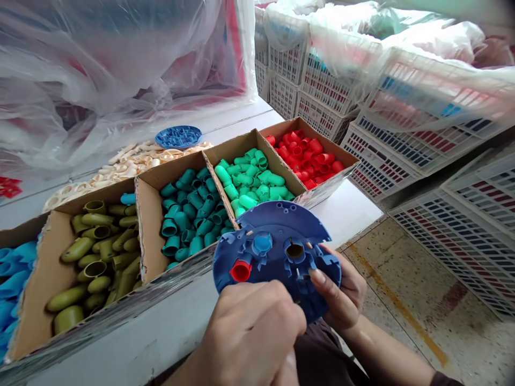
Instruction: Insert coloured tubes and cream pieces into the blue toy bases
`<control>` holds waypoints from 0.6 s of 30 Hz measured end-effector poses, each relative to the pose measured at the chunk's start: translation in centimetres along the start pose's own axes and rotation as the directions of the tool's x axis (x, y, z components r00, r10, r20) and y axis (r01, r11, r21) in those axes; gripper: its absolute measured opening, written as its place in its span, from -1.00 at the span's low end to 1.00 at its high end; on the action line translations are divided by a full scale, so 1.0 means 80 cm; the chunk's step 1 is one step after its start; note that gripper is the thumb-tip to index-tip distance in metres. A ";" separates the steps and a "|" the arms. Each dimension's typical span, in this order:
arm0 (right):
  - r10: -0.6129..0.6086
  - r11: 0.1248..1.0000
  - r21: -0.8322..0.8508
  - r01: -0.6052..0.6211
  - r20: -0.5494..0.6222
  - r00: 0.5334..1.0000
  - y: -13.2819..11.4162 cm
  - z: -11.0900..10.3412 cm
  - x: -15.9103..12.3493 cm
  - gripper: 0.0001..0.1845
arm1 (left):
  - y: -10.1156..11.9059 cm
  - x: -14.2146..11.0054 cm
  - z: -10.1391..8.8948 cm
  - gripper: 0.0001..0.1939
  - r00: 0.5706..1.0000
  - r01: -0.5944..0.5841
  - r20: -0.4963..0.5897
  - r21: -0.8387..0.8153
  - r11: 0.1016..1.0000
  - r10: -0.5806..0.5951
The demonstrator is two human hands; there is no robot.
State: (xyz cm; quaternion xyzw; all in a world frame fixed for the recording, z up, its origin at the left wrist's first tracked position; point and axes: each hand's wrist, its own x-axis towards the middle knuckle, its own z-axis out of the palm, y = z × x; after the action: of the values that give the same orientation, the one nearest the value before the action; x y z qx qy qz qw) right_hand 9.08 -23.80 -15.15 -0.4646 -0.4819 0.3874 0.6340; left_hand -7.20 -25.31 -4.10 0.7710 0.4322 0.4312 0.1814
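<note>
A round dark-blue plastic disc (281, 225), notched at its right edge and moulded with posts and sockets, is tilted toward me. My right hand (346, 292) grips its right edge, thumb on the near face and the other fingers behind. Set into the disc are a red tube-shaped part (241, 271), a light-blue part (263, 243) and an olive, dark-looking ring (295, 250). My left hand (253, 327) is closed in front of the disc's lower edge, its back toward me. Its fingertips, and anything in them, are hidden.
Cardboard compartments hold blue parts (14, 284), olive parts (96, 268), teal parts (193, 206), green parts (251, 179) and red parts (308, 155). Cream parts (116, 166) and a blue tray (178, 137) lie behind. White crates (386, 155) are stacked at right.
</note>
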 end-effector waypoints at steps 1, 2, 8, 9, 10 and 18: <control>-0.004 1.000 -0.011 0.004 0.007 1.000 0.002 -0.001 -0.001 -0.66 | -0.003 0.001 0.007 -0.74 0.999 -0.028 -0.024 0.014 1.000 0.029; -0.011 1.000 -0.017 0.011 0.016 1.000 0.003 -0.002 -0.002 -0.66 | -0.006 0.001 0.014 -0.77 0.998 -0.059 -0.034 0.047 0.997 0.060; -0.035 0.998 -0.051 0.035 -0.001 0.999 0.008 -0.007 0.002 -0.69 | -0.018 -0.005 0.028 -0.73 0.965 -0.262 0.094 0.291 0.920 0.244; -0.029 0.997 -0.071 0.028 -0.006 1.000 0.007 -0.007 0.004 -0.69 | -0.018 -0.007 0.028 -0.71 0.962 -0.273 0.105 0.300 0.914 0.253; -0.018 0.996 -0.090 0.017 -0.008 1.000 0.004 -0.007 0.005 -0.70 | -0.019 -0.008 0.029 -0.71 0.959 -0.282 0.111 0.304 0.910 0.260; -0.039 0.998 -0.048 0.040 0.034 0.999 -0.013 -0.002 0.012 -0.73 | -0.015 -0.006 0.037 -0.93 0.992 -0.125 0.068 0.364 0.923 0.107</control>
State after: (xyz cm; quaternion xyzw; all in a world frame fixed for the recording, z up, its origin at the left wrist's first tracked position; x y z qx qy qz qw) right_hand 9.48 -23.19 -13.92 -0.4639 -0.5106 0.3705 0.6219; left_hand -5.48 -24.73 -6.81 0.8254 0.4544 0.3345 0.0183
